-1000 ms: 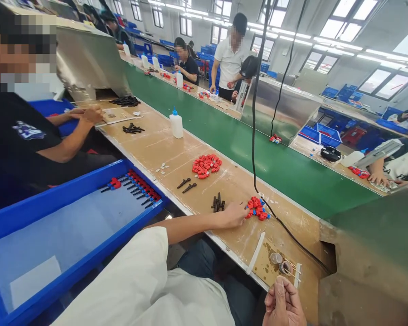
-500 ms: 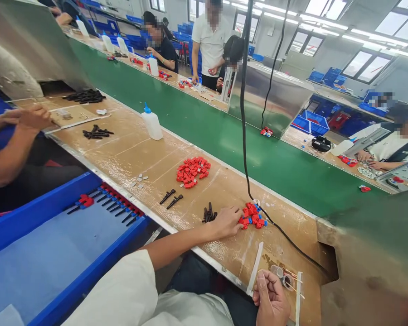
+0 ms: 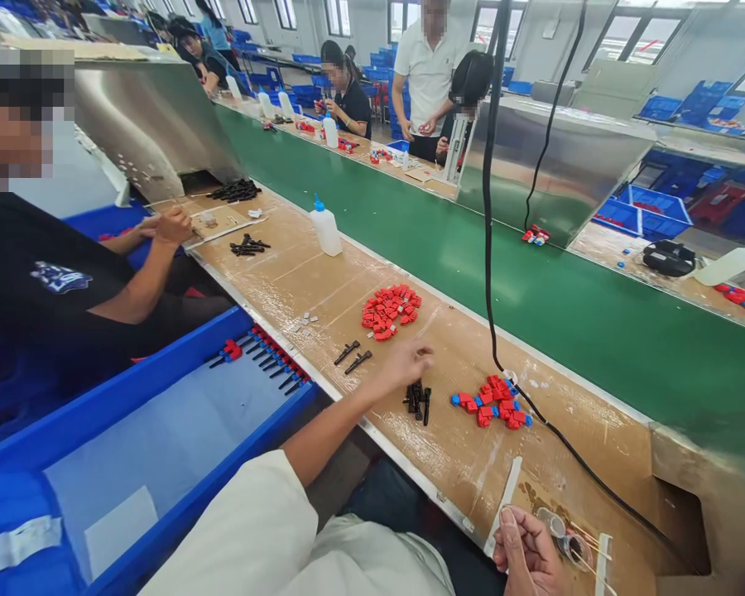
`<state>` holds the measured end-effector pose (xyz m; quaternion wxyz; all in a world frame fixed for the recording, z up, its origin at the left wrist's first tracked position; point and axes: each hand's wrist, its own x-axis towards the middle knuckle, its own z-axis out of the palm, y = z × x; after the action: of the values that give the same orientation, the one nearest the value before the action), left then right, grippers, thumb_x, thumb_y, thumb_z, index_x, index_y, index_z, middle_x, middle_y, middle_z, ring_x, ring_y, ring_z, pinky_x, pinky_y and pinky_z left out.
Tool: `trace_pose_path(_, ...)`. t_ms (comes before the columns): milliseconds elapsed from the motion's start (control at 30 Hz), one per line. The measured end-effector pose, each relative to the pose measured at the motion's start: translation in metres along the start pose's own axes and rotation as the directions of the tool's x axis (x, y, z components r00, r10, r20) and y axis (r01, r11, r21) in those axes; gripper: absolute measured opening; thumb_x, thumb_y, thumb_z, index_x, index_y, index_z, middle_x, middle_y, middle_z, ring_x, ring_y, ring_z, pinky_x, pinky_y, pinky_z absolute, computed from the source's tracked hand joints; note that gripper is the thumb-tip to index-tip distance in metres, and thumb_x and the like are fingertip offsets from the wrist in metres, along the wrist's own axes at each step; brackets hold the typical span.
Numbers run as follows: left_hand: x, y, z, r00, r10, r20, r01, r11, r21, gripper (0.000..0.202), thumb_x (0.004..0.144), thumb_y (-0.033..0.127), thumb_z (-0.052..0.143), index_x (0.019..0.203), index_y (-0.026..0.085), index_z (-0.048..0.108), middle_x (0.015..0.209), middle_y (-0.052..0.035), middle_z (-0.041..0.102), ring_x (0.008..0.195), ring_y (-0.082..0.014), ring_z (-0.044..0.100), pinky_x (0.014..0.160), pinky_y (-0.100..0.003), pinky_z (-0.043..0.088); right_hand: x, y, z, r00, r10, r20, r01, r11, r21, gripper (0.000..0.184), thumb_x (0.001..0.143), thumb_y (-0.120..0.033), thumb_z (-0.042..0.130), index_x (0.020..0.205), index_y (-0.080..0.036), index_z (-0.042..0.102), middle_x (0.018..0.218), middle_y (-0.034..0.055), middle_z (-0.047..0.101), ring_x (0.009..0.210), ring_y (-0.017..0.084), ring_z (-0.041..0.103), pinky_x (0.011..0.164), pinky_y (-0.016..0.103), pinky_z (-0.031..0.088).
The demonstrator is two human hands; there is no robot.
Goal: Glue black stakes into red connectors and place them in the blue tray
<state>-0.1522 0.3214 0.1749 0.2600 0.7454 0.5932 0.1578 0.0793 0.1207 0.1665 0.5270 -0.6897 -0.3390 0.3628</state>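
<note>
My left hand [image 3: 403,362] hovers over the brown bench, fingers drawn together in a pinch; what it holds is hidden. Just below it lies a small heap of black pins [image 3: 417,398], and to its right a cluster of red and blue caps [image 3: 494,406]. A bigger pile of red caps [image 3: 390,310] sits beyond it. My right hand [image 3: 526,553] is at the bottom edge, closed on a thin stick, beside small round glue cups [image 3: 557,527].
Two loose black pins [image 3: 353,357] and a white squeeze bottle [image 3: 326,229] lie on the bench. A blue tray [image 3: 161,430] at the left holds a row of assembled pins [image 3: 266,356]. A black cable [image 3: 490,248] hangs before the green conveyor [image 3: 459,248]. Another person [image 3: 68,273] works at the left.
My left hand has left the red and blue caps and moved left, now above the black pins. My right hand has stayed closed near the glue cups. The camera has swung.
</note>
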Motion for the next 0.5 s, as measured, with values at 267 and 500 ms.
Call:
trace_pose_path(267, -0.002, -0.013, 0.008, 0.978, -0.192, 0.081, 0.179, 0.972, 0.151, 0.038, 0.088, 0.044, 0.067, 0.110, 0.014, 0.071, 0.103, -0.0163, 0.077, 0.101, -0.0311, 0.072, 0.083, -0.034, 0.052, 0.000, -0.004, 0.013, 0.997, -0.009, 0.082, 0.006, 0.999, 0.035, 0.055, 0.073, -0.070, 0.078, 0.085, -0.017, 0.070, 0.062, -0.0010, 0.058, 0.051, 0.013, 0.050, 0.047, 0.024, 0.043)
trace_pose_path(500, 0.012, 0.010, 0.021, 0.972, -0.210, 0.104, 0.183, 0.957, 0.223, 0.027, 0.086, 0.022, 0.061, 0.104, 0.007, 0.074, 0.107, -0.0272, 0.074, 0.105, -0.0364, 0.072, 0.086, -0.039, 0.053, -0.010, 0.003, 0.012, 0.995, -0.039, 0.089, 0.036, 0.999, 0.028, 0.052, 0.080, -0.070, 0.071, 0.080, -0.018, 0.069, 0.058, -0.0022, 0.053, 0.047, 0.012, 0.046, 0.044, 0.024, 0.040)
